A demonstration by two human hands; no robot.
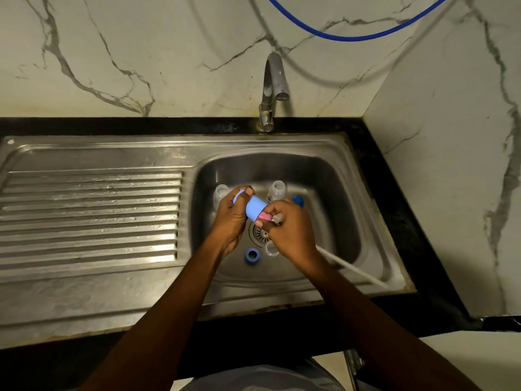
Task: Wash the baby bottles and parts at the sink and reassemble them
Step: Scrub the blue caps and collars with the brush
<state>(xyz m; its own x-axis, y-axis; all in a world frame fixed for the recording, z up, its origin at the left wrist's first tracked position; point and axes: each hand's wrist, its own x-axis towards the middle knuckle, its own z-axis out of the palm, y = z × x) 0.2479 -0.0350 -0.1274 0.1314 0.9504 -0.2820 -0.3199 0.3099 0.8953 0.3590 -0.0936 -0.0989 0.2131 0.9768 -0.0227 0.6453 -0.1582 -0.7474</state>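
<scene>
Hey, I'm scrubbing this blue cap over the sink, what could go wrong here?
The blue cap is held over the basin by the left hand; if it slips, it may hit the upright bottle behind. The brush in the right hand has a long handle that could catch the sink rim. The clear part lies beside the drain and is easy to overlook.

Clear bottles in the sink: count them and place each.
2. One bottle stands back left in the basin, partly behind the left hand; the other bottle stands right of it, beyond the right hand. The hands may hide more.
</scene>
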